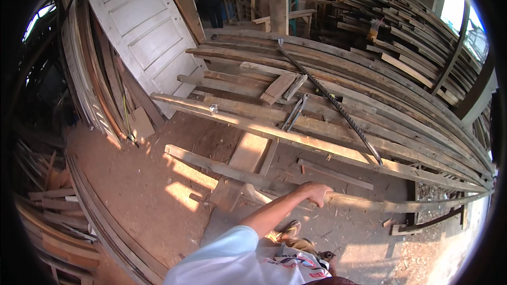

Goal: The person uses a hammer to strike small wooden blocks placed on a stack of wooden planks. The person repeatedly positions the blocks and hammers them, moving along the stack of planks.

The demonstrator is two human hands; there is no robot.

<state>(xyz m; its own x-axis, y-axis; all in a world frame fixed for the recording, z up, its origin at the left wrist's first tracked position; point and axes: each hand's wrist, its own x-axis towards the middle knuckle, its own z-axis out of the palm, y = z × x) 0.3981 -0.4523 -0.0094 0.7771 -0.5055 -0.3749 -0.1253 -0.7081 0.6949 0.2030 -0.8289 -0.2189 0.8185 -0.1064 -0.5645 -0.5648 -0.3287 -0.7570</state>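
Note:
My left hand (317, 193) comes in from the lower left under a light blue sleeve. Its fingers are closed over a long wooden plank (369, 202), which runs from the middle left to the far right. My right hand is out of the picture. Beyond the plank, more long timbers lie side by side, the nearest a sunlit beam (253, 127). Across them rests a long dark ribbed metal bar (334, 104). Long-handled metal pincers (297, 112) lie left of the bar, beside short wood blocks (278, 87).
A white panelled door (142, 26) leans at the back left beside upright boards. Stacked lumber (412, 42) fills the back right. Curved wooden strips (100, 211) lie on the left. Wood scraps lie near my feet (290, 229). Another person (210, 0) stands in the background.

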